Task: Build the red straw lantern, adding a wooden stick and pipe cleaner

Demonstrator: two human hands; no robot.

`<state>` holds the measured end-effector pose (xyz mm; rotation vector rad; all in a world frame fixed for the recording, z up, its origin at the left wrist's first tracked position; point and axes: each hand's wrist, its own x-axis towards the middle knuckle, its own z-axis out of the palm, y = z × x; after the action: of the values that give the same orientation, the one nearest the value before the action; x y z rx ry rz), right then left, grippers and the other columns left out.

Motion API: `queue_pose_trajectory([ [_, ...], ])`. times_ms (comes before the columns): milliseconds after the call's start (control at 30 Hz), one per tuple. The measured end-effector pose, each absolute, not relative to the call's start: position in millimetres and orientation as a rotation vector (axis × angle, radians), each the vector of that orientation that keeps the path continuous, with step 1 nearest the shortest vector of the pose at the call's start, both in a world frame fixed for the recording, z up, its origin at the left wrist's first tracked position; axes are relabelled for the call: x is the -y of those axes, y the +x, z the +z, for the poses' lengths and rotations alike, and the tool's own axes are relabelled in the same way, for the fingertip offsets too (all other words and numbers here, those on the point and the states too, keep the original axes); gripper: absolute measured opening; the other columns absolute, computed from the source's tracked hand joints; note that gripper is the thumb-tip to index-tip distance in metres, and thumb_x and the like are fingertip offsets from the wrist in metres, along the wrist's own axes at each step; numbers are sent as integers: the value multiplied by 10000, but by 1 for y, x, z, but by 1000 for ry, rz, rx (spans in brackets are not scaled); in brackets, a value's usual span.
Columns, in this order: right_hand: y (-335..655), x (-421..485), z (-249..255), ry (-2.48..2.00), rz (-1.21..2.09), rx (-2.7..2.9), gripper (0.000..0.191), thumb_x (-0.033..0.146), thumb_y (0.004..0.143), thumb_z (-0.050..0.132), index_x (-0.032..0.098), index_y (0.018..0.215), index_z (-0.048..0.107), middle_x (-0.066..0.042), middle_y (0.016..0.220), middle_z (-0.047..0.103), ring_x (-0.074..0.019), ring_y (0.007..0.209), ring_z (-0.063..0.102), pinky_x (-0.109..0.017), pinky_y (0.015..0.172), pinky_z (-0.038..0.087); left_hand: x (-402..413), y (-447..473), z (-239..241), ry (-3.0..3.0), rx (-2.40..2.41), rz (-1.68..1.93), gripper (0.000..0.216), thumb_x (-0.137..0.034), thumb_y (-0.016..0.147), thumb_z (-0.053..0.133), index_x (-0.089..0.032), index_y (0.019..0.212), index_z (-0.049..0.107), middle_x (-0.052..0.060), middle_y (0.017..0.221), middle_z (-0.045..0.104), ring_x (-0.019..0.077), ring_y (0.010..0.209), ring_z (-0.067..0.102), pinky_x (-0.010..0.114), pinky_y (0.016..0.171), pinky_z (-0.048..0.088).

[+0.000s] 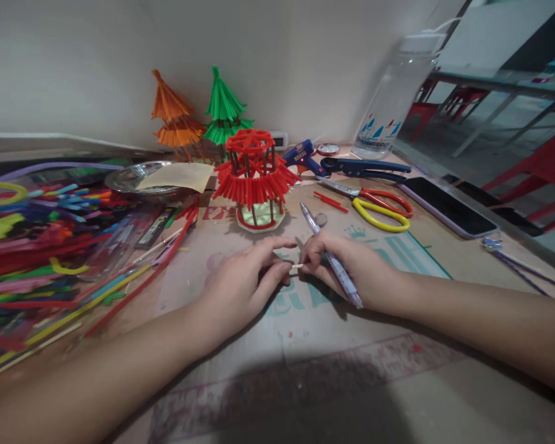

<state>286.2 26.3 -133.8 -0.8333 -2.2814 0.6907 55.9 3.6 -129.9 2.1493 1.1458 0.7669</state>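
Observation:
My left hand [250, 280] and my right hand [346, 268] meet at the middle of the table. Between their fingertips they pinch a short pale stick [298, 266]. My right hand also holds a clear pen [333, 259] that slants up and to the left. Just beyond the hands stands a red straw pavilion model [254, 176] on a pale round base.
A heap of coloured straws [41, 246] fills the left side. Orange [173, 117] and green [224, 108] straw towers stand at the wall. Yellow-and-red scissors [379, 206], a blue glue gun [305, 157], a phone [446, 206], a water bottle [391, 98] and a metal dish [139, 179] lie around.

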Motion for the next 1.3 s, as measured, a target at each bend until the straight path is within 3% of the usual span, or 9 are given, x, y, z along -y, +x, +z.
queue_pose_trajectory([
  [200, 290, -30, -130, -832, 593, 2341, 135, 132, 917, 584, 220, 847, 509, 29, 768, 590, -113, 661, 522, -236, 630, 398, -9, 44, -129, 2509, -1130, 769, 145, -319, 991, 588, -199, 975, 668, 46, 972, 715, 229, 941, 644, 374, 829, 463],
  [400, 290, -34, -131, -796, 568, 2480, 102, 126, 921, 598, 207, 877, 554, -16, 853, 646, -158, 799, 580, -281, 722, 425, -13, 45, -133, 2532, -1111, 657, 121, -280, 990, 596, -212, 941, 683, 22, 917, 686, 215, 912, 608, 361, 797, 440],
  [500, 291, -31, -127, -805, 608, 2408, 153, 276, 945, 658, 204, 841, 574, -34, 847, 678, -171, 788, 604, -299, 711, 440, -13, 48, -133, 2530, -1119, 638, 123, -249, 977, 603, -199, 882, 663, 22, 881, 668, 212, 883, 595, 353, 772, 430],
  [567, 292, -28, -123, -804, 741, 2270, 251, 412, 967, 643, 210, 823, 601, -36, 817, 695, -176, 761, 629, -308, 701, 465, -13, 49, -132, 2521, -1124, 633, 131, -233, 969, 605, -194, 853, 653, 21, 862, 657, 209, 869, 590, 349, 760, 426],
  [733, 289, -24, -121, -784, 1380, 1699, 404, 540, 1048, 426, 230, 1113, 677, -51, 890, 765, -196, 827, 714, -335, 758, 558, -15, 50, -131, 2517, -1144, 614, 128, -225, 964, 590, -188, 860, 655, 34, 877, 663, 214, 873, 592, 356, 769, 436],
  [900, 283, -34, -125, -765, 1621, 1473, 411, 499, 1017, 510, 168, 918, 732, -65, 755, 764, -175, 669, 709, -308, 656, 577, -16, 51, -132, 2515, -1175, 596, 138, -230, 962, 585, -190, 846, 649, 37, 876, 665, 217, 869, 589, 361, 768, 437],
  [1033, 283, -36, -124, -810, 1585, 1522, 301, 431, 1004, 581, 180, 913, 720, -39, 746, 757, -144, 650, 698, -270, 634, 561, -16, 51, -132, 2520, -1170, 601, 137, -224, 958, 595, -181, 841, 652, 38, 869, 662, 222, 866, 592, 367, 768, 434],
  [1133, 282, -35, -119, -932, 1421, 1665, 151, 321, 914, 711, 187, 860, 668, 4, 702, 707, -119, 611, 649, -241, 580, 516, -15, 51, -132, 2523, -1165, 601, 125, -223, 955, 605, -182, 849, 656, 35, 873, 668, 220, 856, 596, 359, 753, 428],
  [1300, 279, -36, -115, -1041, 1130, 1942, 177, 234, 850, 709, 206, 794, 543, 44, 679, 591, -97, 569, 540, -234, 516, 404, -16, 50, -133, 2552, -1176, 636, 121, -236, 946, 621, -199, 844, 676, 28, 866, 678, 218, 844, 607, 353, 735, 421],
])
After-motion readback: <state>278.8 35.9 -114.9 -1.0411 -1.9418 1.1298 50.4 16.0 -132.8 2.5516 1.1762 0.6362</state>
